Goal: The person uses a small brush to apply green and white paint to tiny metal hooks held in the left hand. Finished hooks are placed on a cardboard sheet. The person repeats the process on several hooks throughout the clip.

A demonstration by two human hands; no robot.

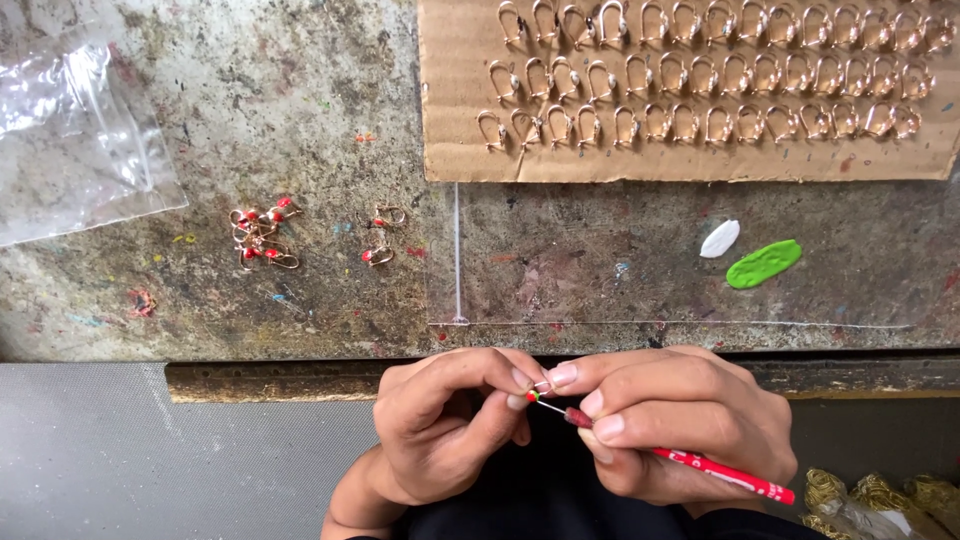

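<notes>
Pinching a small gold hook in our left hand below the bench edge, we steady the red-handled tool gripped in our right hand, dabbing lightly.

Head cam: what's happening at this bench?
A person's left hand pinches a small gold earring hook while the right hand holds a red-handled needle tool, its tip carrying a green and red dab against the hook. A few red-dotted hooks lie loose on the worn bench. Rows of plain hooks sit on cardboard; white and green blobs lie nearby.
</notes>
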